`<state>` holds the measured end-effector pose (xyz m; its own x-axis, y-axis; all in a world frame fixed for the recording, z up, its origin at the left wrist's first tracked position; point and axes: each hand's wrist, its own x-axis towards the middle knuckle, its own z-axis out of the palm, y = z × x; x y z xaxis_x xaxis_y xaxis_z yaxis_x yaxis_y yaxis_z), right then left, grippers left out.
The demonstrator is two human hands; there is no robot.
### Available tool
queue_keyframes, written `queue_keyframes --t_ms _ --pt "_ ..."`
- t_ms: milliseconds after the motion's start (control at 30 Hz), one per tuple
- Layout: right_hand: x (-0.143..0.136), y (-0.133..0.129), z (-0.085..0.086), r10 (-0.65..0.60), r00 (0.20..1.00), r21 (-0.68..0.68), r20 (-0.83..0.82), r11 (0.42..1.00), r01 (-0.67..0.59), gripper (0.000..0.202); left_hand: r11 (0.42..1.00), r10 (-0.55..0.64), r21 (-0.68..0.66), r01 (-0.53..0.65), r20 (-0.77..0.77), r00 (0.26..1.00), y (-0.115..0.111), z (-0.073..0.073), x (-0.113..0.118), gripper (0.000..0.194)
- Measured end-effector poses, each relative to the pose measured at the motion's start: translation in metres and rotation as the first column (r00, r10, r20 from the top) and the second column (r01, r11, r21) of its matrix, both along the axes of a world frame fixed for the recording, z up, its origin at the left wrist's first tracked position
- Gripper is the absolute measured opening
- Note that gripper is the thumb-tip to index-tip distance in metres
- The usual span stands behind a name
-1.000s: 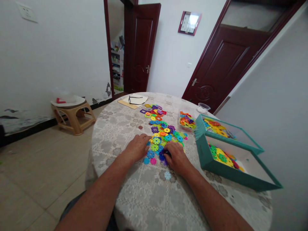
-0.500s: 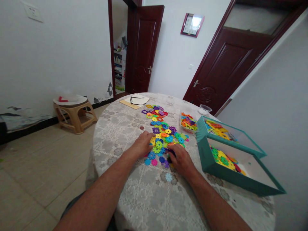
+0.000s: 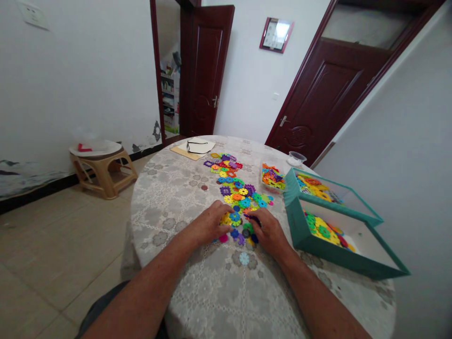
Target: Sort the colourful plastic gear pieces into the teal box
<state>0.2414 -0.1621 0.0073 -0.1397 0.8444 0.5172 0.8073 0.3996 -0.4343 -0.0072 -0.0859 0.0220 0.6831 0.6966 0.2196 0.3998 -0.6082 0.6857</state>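
Note:
A loose pile of colourful notched plastic discs [image 3: 244, 202] lies mid-table, flower- and gear-shaped, with a few square pieces. At its near left edge, my left hand [image 3: 214, 221] curls its thumb and fingers around a cluster of yellow and blue discs [image 3: 234, 217]. Opposite, my right hand [image 3: 267, 229] pinches a dark purple piece [image 3: 253, 217], whose full shape is hidden by the fingers. Between and below the hands lie a pink disc [image 3: 223, 238], a purple disc [image 3: 240, 239] and a grey disc [image 3: 246, 233]. A pale blue disc [image 3: 244, 258] shows nearer me.
On the right stand a teal box [image 3: 348, 258] and its matching lid-like tray [image 3: 360, 195], both holding plastic pieces. Behind them are a clear tub [image 3: 272, 181] of pieces and a clear bowl [image 3: 297, 157]. Glasses [image 3: 197, 147] rest on papers at the far left.
My left hand has closed in around the yellow and blue discs, and green discs between the hands have shifted. My right hand keeps the purple piece. The view has turned slightly right.

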Motion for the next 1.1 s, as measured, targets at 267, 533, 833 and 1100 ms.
queue_keyframes --t_ms 267,533,833,1100 --pt "0.002 -0.002 0.0 -0.012 0.999 0.027 -0.04 1.0 0.013 0.021 0.98 0.194 0.026 -0.196 0.066 0.979 0.016 -0.001 -0.008 0.016" --pt "0.001 -0.003 0.004 -0.02 0.997 0.043 -0.07 0.999 0.023 0.021 0.933 0.353 0.03 -0.358 0.109 0.929 0.021 0.006 -0.017 0.023" --pt "0.0 -0.014 0.033 -0.125 0.988 0.148 -0.09 0.979 0.137 0.017 0.946 0.324 -0.037 -0.322 0.104 0.94 0.012 0.013 -0.016 0.012" --pt "0.039 -0.023 0.065 -0.391 0.832 0.097 -0.394 0.882 0.46 0.028 0.953 0.301 -0.046 -0.3 0.044 0.952 0.001 0.018 -0.012 0.011"
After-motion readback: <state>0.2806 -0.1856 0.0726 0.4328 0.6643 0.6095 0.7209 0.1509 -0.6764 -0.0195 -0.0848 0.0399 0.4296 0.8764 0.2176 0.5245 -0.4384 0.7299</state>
